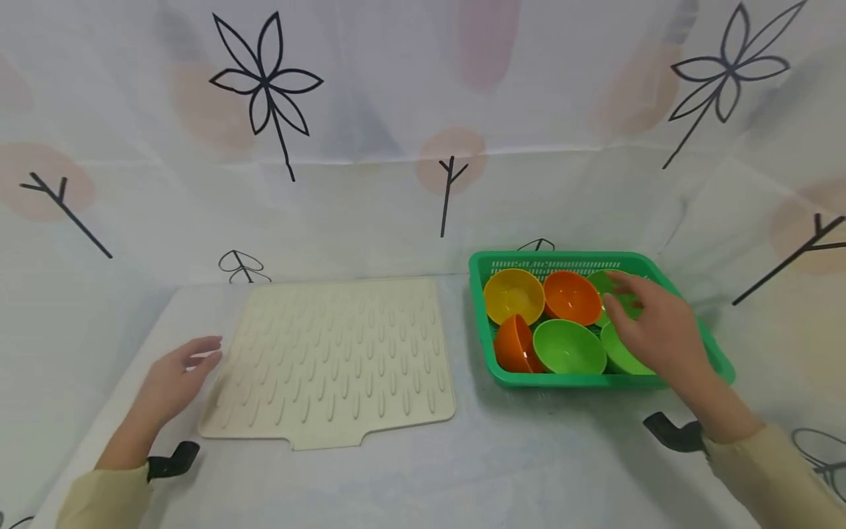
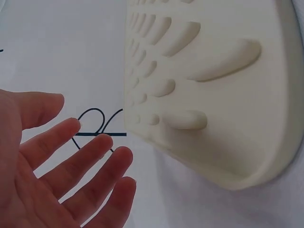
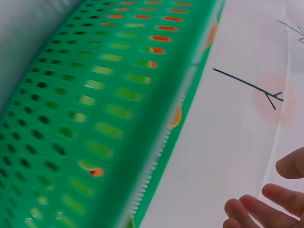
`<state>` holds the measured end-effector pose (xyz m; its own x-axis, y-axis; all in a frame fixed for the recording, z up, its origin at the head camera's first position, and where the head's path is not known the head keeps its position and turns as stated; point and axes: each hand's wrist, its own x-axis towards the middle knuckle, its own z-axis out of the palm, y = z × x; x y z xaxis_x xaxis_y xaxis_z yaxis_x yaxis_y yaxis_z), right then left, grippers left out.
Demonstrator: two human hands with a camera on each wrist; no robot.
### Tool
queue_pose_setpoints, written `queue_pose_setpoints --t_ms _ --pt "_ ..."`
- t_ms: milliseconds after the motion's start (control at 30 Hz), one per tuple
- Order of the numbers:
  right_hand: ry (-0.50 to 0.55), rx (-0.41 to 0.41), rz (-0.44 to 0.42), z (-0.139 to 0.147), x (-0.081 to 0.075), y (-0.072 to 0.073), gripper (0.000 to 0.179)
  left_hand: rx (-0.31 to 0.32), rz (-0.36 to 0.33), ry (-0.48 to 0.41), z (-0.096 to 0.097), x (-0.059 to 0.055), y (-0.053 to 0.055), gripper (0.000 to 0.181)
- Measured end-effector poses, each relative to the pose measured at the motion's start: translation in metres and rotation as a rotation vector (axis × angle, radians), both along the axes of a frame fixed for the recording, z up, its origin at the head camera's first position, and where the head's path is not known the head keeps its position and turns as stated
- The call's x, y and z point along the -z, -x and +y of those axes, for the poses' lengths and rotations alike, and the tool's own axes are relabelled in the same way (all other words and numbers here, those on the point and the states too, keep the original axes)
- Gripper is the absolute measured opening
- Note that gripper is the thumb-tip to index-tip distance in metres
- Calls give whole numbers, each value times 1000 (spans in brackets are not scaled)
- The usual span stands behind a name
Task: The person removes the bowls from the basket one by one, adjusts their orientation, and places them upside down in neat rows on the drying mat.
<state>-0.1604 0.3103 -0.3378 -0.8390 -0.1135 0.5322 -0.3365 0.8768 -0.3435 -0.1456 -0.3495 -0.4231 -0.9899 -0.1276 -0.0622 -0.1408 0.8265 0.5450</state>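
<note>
My right hand hovers over the right side of a green plastic basket, its fingers spread slightly and holding nothing. Inside the basket sit a yellow bowl, an orange bowl, a tilted orange bowl and several green bowls, including one in the front middle. The hand partly hides the green bowls on the right. Beside the left edge of a cream board with raised ridges, my left hand is held with relaxed fingers, apart from the board in the left wrist view.
Both the board and the basket lie on a white cloth. Behind them rises a white fabric backdrop printed with black line flowers and twigs. Dark straps circle the left wrist and the right wrist.
</note>
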Motion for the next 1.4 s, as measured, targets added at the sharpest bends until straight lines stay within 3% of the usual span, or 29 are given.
queue_pose_setpoints --t_ms 267,500,700,833,967,1067,1267,1400 --pt "16 0 -123 -7 -17 18 41 -15 -115 -74 -9 18 14 68" --pt "70 -60 -184 -13 -23 36 37 -32 -136 -75 -14 29 21 66" --pt "92 -95 -312 -22 -24 57 37 -51 -151 -37 -13 30 24 72" --pt "152 -140 -452 -28 -23 71 39 -73 -168 -26 -10 27 24 72" --pt "215 -184 -566 -31 -18 84 40 -87 -177 -10 -5 24 23 70" --pt "231 -221 -602 -32 -10 94 38 -83 -161 9 -2 23 22 68" --pt "206 -266 -704 -35 9 114 44 -82 -152 -5 0 22 22 66" --pt "171 -247 -748 -37 19 122 52 -100 -170 -20 0 22 20 65"
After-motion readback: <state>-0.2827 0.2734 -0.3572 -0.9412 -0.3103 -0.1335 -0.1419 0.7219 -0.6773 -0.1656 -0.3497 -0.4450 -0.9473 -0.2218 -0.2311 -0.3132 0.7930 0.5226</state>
